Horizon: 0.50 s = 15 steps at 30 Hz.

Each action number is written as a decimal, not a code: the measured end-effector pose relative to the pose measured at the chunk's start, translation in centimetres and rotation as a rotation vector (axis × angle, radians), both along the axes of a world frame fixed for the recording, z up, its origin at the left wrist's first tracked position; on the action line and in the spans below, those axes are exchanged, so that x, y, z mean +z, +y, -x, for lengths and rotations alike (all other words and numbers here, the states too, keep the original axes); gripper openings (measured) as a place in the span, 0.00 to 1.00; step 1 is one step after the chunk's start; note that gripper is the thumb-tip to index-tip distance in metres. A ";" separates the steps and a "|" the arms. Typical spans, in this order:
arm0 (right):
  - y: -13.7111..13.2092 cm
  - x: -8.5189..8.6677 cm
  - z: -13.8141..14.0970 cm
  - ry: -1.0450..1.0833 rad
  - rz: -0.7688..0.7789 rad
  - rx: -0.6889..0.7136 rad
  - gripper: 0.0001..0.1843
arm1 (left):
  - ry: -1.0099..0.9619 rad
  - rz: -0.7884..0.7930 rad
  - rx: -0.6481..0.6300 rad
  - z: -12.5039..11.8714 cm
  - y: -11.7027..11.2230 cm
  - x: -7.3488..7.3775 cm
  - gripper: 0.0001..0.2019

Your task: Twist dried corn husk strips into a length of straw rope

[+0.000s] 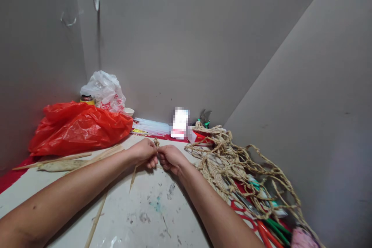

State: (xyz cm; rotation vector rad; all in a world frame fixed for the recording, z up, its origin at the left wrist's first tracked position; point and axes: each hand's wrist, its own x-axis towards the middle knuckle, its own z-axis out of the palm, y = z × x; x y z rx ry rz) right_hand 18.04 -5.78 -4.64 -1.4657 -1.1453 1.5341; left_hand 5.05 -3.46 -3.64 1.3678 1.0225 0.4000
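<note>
We have both hands near the middle of the table (122,209), arms stretched fwd. The L hand (147,153) comes from the left and the R hand (171,159) from the right, and the fingertips almost meet. Btwn them is the braid (156,142), a small piece which stands up just above the fingertips.

Its long axis, as far as we can see, goes approx. upright in our view, pointing away from us, so it lies across the line btwn the hands. From the L fingers it is at the right; from the R fingers it is at the left and a bit higher. Neither hand is clearly nearer, b/c both are touching it.

On both hands the fingers are curled in, and thumb w/ index appear to pinch the braid near its lower end. Which fingertip presses harder, we cannot tell. Below the L hand hangs a thin strip (133,180); whether it is joined to the braid, we cannot tell either.

The rope (209,166) lies in a heap just beside the R forearm. The bag (84,128), red, is beyond the L forearm.
</note>
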 end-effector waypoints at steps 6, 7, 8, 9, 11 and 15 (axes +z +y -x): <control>0.0 -0.3 0.1 0.090 0.085 -0.087 0.17 | 0.054 -0.214 0.080 -1.2 -1.5 -1.0 0.04; 0.1 -0.4 0.0 0.102 0.088 -0.098 0.16 | 0.068 -0.234 0.066 -1.2 -1.6 -0.9 0.04; 0.1 -0.4 -0.1 0.114 0.094 -0.103 0.15 | 0.085 -0.243 0.037 -1.1 -1.5 -0.7 0.03; 0.2 -0.4 -0.2 0.129 0.100 -0.101 0.15 | 0.112 -0.248 0.005 -0.9 -1.4 -0.5 0.03; 0.2 -0.3 -0.4 0.165 0.109 -0.077 0.15 | 0.185 -0.277 -0.026 -0.4 -0.8 0.3 0.03; 0.2 0.2 -0.9 0.223 0.108 0.013 0.11 | 0.217 -0.569 0.210 0.6 0.7 0.9 0.07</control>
